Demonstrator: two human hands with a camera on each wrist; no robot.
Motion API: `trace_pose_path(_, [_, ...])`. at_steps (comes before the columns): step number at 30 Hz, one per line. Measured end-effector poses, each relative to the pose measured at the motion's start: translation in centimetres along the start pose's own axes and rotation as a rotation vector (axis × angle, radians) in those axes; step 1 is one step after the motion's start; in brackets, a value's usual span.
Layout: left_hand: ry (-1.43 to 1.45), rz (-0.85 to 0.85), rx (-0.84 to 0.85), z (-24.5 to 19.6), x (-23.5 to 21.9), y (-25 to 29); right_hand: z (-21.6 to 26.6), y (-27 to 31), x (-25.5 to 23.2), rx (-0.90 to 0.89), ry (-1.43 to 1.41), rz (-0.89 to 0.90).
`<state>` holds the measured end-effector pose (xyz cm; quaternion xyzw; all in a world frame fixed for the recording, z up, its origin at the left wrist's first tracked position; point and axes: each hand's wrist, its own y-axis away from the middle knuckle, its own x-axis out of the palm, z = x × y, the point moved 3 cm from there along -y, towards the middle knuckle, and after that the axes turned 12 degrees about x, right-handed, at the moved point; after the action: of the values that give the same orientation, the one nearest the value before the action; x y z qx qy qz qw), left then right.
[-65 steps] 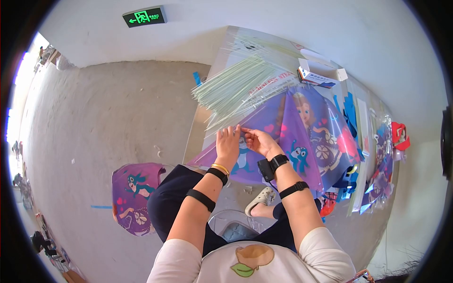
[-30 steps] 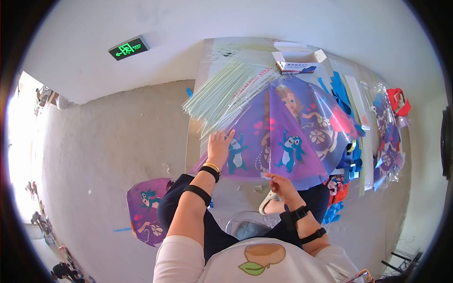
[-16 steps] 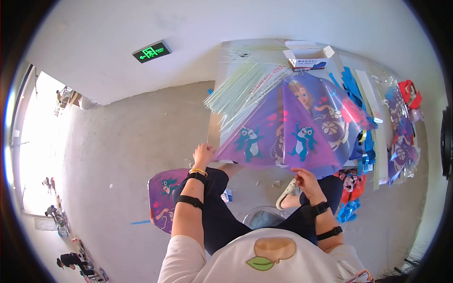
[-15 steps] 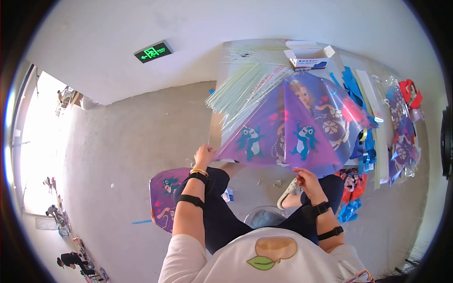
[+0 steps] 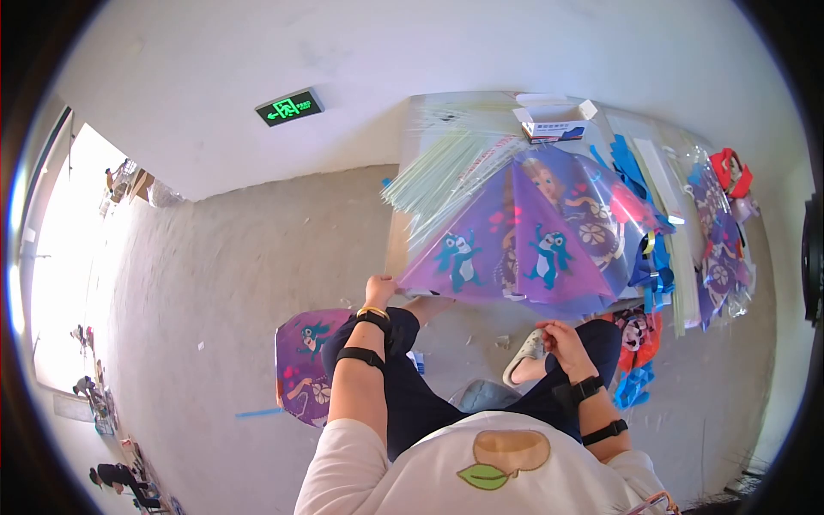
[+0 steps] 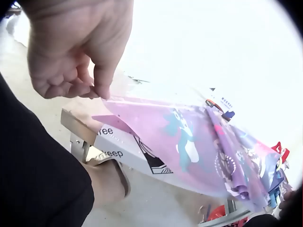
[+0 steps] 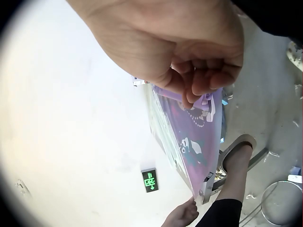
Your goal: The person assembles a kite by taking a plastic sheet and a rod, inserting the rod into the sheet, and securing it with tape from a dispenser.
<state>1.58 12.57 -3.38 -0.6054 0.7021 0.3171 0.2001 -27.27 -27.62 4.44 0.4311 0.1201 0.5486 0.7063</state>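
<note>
A purple kite sail printed with blue cartoon animals and a princess lies spread over the table, its near edge hanging past the front. Thumb and fingers of my left hand pinch its left corner; the left wrist view shows this pinch close up. My right hand is just below the sail's lower edge, above my right thigh. In the right wrist view its fingers are curled, with thumb and index tip together, and nothing shows between them. The sail lies beyond that hand.
Thin pale rods lie in a bundle at the table's back left, near an opened small box. Blue strips and plastic-wrapped printed sheets lie at right. Another printed sheet is down by my left knee.
From together over the sail, my hands have come apart and down toward me. The left now grips the sail's left corner; the right has drawn back off the near edge.
</note>
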Motion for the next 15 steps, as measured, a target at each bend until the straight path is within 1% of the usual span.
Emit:
trace_pose_path(1, [0.091,-0.061,-0.011,0.6,-0.2,-0.1,-0.1,0.0,0.2,-0.006,0.004,0.009])
trace_pose_path(2, [0.091,-0.066,-0.013,-0.3,-1.1,0.6,-0.1,-0.1,0.4,-0.006,0.007,0.014])
trace_pose_path(4, [0.392,0.137,-0.051,-3.9,-2.8,3.2,0.2,-0.3,1.2,-0.028,0.034,0.018])
trace_pose_path(5, [0.392,0.132,-0.051,-4.7,-3.4,3.8,0.5,-0.3,1.7,-0.028,0.036,0.023])
trace_pose_path(7, [0.409,0.17,-0.123,-5.5,-3.9,5.0,1.6,-0.2,3.4,-0.071,0.172,0.028])
trace_pose_path(8, [0.408,0.169,-0.125,-6.1,-3.9,5.6,2.2,-0.4,4.4,-0.07,0.173,0.029])
trace_pose_path(10, [0.563,0.165,-0.033,-7.3,-3.6,6.7,3.7,-0.7,6.7,-0.213,0.343,0.046])
trace_pose_path(11, [0.566,0.165,-0.035,-8.1,-3.6,7.3,4.1,-1.2,7.9,-0.211,0.346,0.046])
trace_pose_path(13, [0.663,0.109,0.012,-9.6,-3.7,8.5,5.6,-1.7,10.9,-0.534,0.528,0.06])
trace_pose_path(14, [0.668,0.107,0.008,-9.9,-3.6,8.9,6.2,-1.8,12.4,-0.53,0.535,0.061])
trace_pose_path(15, [0.735,0.122,0.051,-10.2,-3.5,9.2,7.0,-1.5,14.0,-0.549,0.596,0.056])
